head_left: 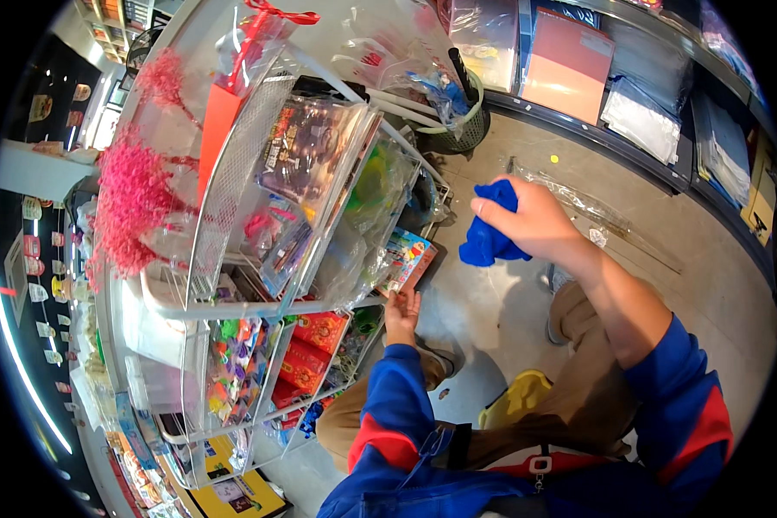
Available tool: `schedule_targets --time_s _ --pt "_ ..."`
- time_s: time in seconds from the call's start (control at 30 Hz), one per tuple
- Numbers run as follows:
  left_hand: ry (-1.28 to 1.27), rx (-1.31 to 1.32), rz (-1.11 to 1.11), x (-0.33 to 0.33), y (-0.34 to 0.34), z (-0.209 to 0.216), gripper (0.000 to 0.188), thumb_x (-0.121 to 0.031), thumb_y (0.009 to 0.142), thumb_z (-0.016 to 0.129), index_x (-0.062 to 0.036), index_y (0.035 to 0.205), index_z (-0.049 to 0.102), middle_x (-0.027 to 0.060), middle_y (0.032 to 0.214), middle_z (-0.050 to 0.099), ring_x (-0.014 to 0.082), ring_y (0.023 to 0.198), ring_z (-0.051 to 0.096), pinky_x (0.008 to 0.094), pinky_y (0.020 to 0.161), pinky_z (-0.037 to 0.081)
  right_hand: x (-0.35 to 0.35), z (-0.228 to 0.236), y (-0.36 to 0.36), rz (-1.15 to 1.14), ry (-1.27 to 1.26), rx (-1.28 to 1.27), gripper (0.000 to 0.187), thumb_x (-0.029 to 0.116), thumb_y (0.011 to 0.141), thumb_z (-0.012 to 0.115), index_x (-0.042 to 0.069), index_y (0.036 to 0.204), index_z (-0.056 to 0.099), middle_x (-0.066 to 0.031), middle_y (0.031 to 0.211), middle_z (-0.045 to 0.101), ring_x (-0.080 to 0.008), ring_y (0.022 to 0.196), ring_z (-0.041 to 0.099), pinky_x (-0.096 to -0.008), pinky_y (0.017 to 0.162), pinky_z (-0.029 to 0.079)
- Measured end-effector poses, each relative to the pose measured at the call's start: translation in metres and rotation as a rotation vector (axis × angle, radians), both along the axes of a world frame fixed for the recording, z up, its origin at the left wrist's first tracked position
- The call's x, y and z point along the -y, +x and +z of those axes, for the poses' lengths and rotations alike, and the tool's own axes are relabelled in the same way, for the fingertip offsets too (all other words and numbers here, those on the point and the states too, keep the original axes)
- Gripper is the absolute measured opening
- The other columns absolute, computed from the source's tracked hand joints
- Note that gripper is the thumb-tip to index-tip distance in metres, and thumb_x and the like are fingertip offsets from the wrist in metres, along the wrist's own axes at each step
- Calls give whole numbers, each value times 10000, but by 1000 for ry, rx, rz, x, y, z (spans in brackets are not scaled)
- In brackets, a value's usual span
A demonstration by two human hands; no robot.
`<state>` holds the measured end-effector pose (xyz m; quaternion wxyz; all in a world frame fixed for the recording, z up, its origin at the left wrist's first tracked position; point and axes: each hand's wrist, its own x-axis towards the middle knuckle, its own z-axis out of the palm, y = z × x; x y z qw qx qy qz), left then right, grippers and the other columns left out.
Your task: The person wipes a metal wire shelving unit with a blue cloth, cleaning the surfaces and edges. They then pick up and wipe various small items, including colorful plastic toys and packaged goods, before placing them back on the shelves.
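Observation:
My right hand (531,216) grips a crumpled blue cloth (494,231) in the air above the floor. My left hand (401,312) is beside the white wire rack (233,302), its fingers apart with nothing visible in them. Just past those fingertips a colourful printed box or book (408,257) sticks out of the rack; whether they touch it I cannot tell. Beside it in the rack are clear plastic packets (354,224) with green and yellow items, and a dark picture-covered package (309,147). Red packets (312,354) fill a lower tier.
A waste basket (470,129) with plastic bags stands beyond the rack. Shelves (570,121) of folders and wrapped goods line the far right. Long clear wrappers (587,211) lie on the tiled floor. Pink dried flowers (134,203) are left of the rack; something yellow (515,399) sits between my legs.

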<state>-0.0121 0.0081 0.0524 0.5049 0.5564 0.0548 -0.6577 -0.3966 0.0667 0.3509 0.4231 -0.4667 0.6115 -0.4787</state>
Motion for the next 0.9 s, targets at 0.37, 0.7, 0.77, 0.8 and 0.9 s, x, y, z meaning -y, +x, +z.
schedule_targets --time_s 0.37,0.7,0.77,0.8,0.9 --pt "-243 -8 12 36 22 -25 131 -93 935 561 -16 1041 570 84 1016 627 231 940 628 372 893 548 -3 16 -2 83 97 40 344 376 869 638 43 952 618 -61 781 668 -149 694 643 -304 654 509" --pt "-518 553 -1156 -40 -1 98 189 -179 924 606 -43 1054 613 29 929 663 121 885 618 269 764 479 20 29 53 169 -30 -321 460 443 835 655 26 1027 631 -141 858 676 -281 803 657 -373 732 510" --pt "-659 737 -1223 -51 9 154 203 -196 936 595 -31 1054 609 29 816 658 99 762 609 271 697 484 14 31 60 172 -77 -439 482 471 809 658 44 1033 647 -184 886 678 -356 835 659 -407 729 512" --pt "-578 789 -1212 -65 2 215 221 -201 943 589 -29 1081 598 31 778 648 95 675 600 277 666 489 11 21 61 171 -93 -520 479 462 808 664 47 1046 651 -192 883 677 -358 837 658 -416 734 513" --pt "-824 1548 -540 -103 65 352 192 -145 930 596 -48 1095 600 50 813 639 111 676 603 267 632 476 1 21 77 289 -78 -580 432 390 797 683 22 1022 651 -222 868 670 -399 833 645 -442 730 511"
